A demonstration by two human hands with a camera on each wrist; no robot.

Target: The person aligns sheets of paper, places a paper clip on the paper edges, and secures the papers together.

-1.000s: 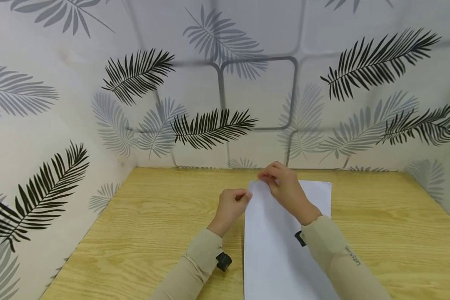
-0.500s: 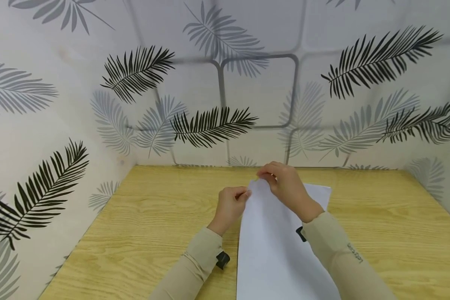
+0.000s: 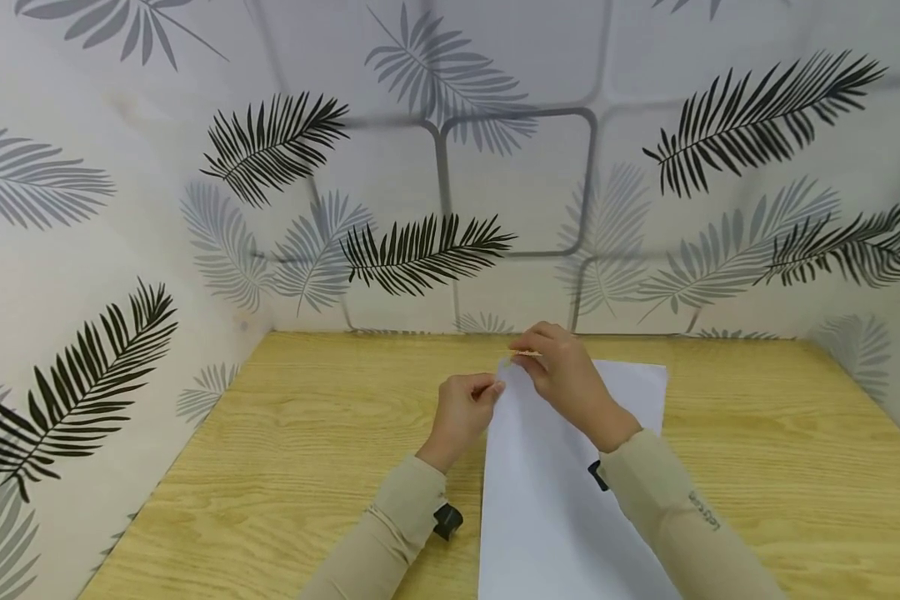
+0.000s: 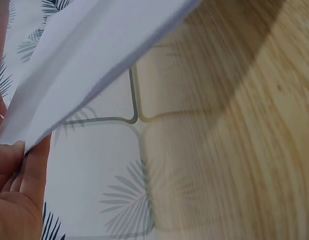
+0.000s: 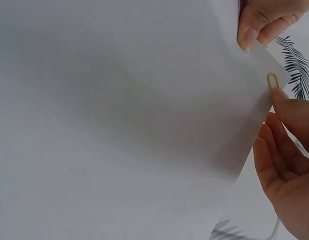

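White paper (image 3: 562,500) lies under and between the hands, its far edge lifted. In the head view my left hand (image 3: 461,417) pinches its left edge near the far corner. My right hand (image 3: 570,379) is at that same corner and pinches a small yellow paper clip (image 5: 273,80). The right wrist view has the clip's looped end lying over the paper close to the corner, the right thumb at its other end. In the left wrist view, the left thumb and fingers (image 4: 19,175) grip the paper, which bows upward away from the table.
A wood-grain table (image 3: 307,433) lies beneath, meeting a leaf-patterned wall (image 3: 390,175) at the back. Black wrist straps (image 3: 447,522) are worn over both beige sleeves (image 3: 667,508).
The paper's near part swung left, then partly back right. My right hand's thumb and fingertips have parted slightly at the corner and shifted a little left. The left hand keeps its hold.
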